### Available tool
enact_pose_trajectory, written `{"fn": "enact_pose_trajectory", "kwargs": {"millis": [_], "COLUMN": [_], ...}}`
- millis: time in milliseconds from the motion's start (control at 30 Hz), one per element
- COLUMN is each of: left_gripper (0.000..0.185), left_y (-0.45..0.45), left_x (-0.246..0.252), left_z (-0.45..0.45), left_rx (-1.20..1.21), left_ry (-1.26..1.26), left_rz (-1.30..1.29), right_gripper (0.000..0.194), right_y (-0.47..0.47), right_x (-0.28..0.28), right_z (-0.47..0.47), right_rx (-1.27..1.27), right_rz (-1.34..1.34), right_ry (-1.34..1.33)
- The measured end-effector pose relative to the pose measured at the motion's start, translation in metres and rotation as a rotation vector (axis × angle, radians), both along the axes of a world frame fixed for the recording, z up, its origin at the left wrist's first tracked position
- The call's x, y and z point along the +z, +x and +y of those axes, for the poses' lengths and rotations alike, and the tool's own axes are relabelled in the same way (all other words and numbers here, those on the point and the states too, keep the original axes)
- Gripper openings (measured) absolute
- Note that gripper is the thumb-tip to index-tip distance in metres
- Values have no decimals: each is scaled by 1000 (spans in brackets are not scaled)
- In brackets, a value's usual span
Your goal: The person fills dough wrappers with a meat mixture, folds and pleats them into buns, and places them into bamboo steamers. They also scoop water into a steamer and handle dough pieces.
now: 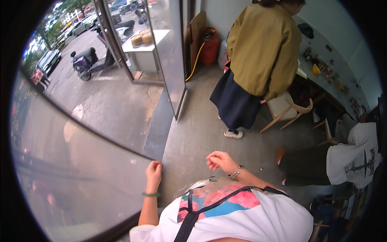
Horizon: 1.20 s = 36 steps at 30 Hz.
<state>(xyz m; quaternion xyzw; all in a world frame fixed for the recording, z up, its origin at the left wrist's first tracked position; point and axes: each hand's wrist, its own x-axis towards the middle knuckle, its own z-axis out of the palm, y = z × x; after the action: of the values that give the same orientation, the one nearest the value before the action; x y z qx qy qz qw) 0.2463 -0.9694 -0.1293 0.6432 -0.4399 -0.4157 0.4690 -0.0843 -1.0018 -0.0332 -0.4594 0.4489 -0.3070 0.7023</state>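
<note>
My left hand [154, 174], with a green bangle on its wrist, is at the free corner of a framed glass door [99, 169]. Its fingers are curled at the door's edge; whether they grip it is hard to tell. In front of my chest, my right hand [222, 161] is raised over the floor with its fingers loosely bent, and no object shows in it. Bracelets [234, 174] circle that wrist. Below both hands are my white printed shirt [235, 224] and a black strap [190, 222].
A person in a tan jacket [260, 51] stands ahead, beside a wooden chair [282, 109]. Another person in a white shirt [350, 157] is at the right. A second glass door panel [169, 57], a red gas cylinder [208, 47] and a yellow hose [197, 62] are ahead. Outside stands a scooter [90, 62].
</note>
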Motion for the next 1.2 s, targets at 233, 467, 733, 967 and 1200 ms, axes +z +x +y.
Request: {"fn": "enact_pose_trajectory", "kwargs": {"millis": [233,467,733,967,1200], "left_gripper": [18,28,40,41,50], "left_y": [-136,-194,-307,-442,-499], "left_x": [34,7,-65,-39,-101], "left_z": [-365,-630,-1059,-1335,-1605], "left_rx": [-547,-714,-743,-721,-304], "left_ry": [-62,242,86,-102,117], "left_rz": [95,-146,-573,-540,-532], "right_gripper": [18,19,21,21,20], "right_y": [-58,-80,-212,-313,-362], "right_x": [-17,-12,-64,-111,-101], "right_z": [-246,-496,-705,-914,-1084], "right_rx": [-248,-385,-1045,-1049,-974], "right_rz": [-69,-244,-70,-39,19], "right_ry": [-55,62,178,312,399]}}
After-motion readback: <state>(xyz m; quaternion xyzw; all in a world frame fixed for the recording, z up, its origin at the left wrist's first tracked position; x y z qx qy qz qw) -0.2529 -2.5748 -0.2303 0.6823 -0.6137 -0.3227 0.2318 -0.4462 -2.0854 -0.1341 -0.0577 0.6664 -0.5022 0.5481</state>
